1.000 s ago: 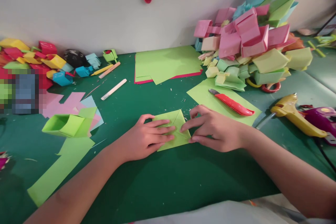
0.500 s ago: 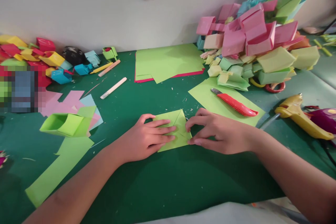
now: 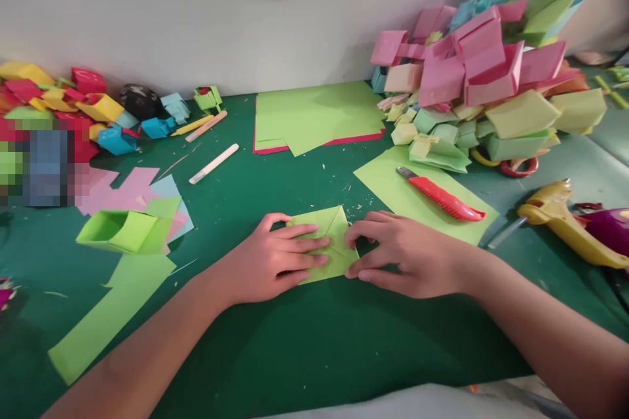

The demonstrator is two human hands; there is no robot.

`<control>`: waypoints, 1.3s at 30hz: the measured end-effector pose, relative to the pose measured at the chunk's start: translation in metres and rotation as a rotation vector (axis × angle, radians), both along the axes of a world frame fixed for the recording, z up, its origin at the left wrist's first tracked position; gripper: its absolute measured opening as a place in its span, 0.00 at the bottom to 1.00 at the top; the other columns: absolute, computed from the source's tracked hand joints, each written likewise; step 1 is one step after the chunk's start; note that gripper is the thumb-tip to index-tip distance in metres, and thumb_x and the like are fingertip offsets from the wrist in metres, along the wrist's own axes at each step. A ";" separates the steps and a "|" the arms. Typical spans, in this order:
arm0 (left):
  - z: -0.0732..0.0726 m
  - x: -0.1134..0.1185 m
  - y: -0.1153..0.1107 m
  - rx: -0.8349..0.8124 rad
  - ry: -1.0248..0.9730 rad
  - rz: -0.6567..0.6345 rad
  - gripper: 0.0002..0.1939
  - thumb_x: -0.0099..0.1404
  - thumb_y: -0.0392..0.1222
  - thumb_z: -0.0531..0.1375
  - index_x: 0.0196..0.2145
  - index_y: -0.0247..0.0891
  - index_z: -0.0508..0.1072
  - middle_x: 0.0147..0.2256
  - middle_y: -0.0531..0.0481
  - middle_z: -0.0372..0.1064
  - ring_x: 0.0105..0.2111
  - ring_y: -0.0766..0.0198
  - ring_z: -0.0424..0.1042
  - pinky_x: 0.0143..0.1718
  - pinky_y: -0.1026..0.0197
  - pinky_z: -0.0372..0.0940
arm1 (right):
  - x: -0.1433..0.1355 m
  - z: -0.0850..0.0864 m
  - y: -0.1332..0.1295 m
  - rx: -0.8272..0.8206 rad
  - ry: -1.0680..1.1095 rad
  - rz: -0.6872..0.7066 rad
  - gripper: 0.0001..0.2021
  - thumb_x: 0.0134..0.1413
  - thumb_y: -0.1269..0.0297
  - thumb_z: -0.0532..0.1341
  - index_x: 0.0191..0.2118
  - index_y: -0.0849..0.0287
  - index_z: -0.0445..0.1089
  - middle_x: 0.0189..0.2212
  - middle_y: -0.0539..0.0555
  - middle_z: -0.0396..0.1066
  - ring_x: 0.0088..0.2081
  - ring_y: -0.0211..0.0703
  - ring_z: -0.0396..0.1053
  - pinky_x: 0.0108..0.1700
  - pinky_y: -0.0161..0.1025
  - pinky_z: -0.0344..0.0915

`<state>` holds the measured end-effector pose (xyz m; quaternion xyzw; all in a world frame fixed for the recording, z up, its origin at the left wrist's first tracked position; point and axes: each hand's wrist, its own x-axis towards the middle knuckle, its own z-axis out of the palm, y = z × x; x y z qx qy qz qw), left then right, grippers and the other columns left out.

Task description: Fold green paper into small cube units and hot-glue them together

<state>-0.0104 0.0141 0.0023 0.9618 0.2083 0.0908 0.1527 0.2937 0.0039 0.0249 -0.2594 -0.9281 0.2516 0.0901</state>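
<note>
A small folded light-green paper (image 3: 336, 226) with diagonal crease lines lies on the green table. My left hand (image 3: 275, 255) rests flat over its left part, fingers stretched out and pressing it down. At the paper's right edge, my right hand (image 3: 400, 252) has its fingers bent, with the thumb and index tips close together at the lower right corner. Behind my right hand lies a larger green sheet (image 3: 381, 173) with a red utility knife (image 3: 447, 198) on top.
A stack of green sheets (image 3: 319, 111) lies at the back, near a white pen (image 3: 214, 163). Folded paper pieces pile up on the right (image 3: 491, 72) and left (image 3: 101, 108). A yellow glue gun (image 3: 550, 209) lies at right. Green strips (image 3: 108, 314) and an open paper box (image 3: 115, 230) are at left.
My right hand's fingertips have shifted slightly left and down along the paper's right edge. My left hand stays flat on the paper. The whole view has shifted slightly.
</note>
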 end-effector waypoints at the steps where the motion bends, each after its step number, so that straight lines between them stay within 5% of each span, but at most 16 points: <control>1: 0.000 0.000 0.000 0.006 0.001 -0.003 0.18 0.77 0.41 0.55 0.61 0.52 0.72 0.63 0.53 0.68 0.68 0.54 0.62 0.67 0.45 0.47 | -0.001 -0.001 0.000 0.008 -0.004 0.006 0.14 0.70 0.59 0.57 0.48 0.45 0.81 0.50 0.57 0.71 0.43 0.47 0.66 0.47 0.50 0.64; 12: -0.002 0.008 -0.008 0.034 -0.068 0.097 0.15 0.72 0.54 0.62 0.52 0.48 0.78 0.58 0.53 0.75 0.62 0.52 0.69 0.64 0.47 0.48 | -0.018 -0.010 -0.002 0.123 -0.046 0.060 0.17 0.72 0.53 0.53 0.57 0.41 0.75 0.47 0.57 0.70 0.41 0.49 0.62 0.45 0.50 0.61; 22: -0.003 0.006 -0.006 0.054 -0.042 0.060 0.16 0.73 0.53 0.60 0.55 0.48 0.77 0.59 0.54 0.74 0.64 0.53 0.68 0.66 0.46 0.49 | -0.004 -0.001 0.002 -0.001 0.013 0.040 0.16 0.71 0.58 0.56 0.41 0.50 0.83 0.50 0.58 0.70 0.46 0.51 0.60 0.48 0.50 0.63; 39: 0.004 -0.005 0.002 0.056 0.126 -0.061 0.21 0.78 0.50 0.53 0.65 0.52 0.66 0.67 0.54 0.62 0.70 0.55 0.56 0.69 0.48 0.45 | 0.000 -0.003 0.004 -0.089 0.031 0.019 0.14 0.70 0.58 0.58 0.40 0.48 0.83 0.52 0.56 0.69 0.48 0.50 0.61 0.51 0.50 0.66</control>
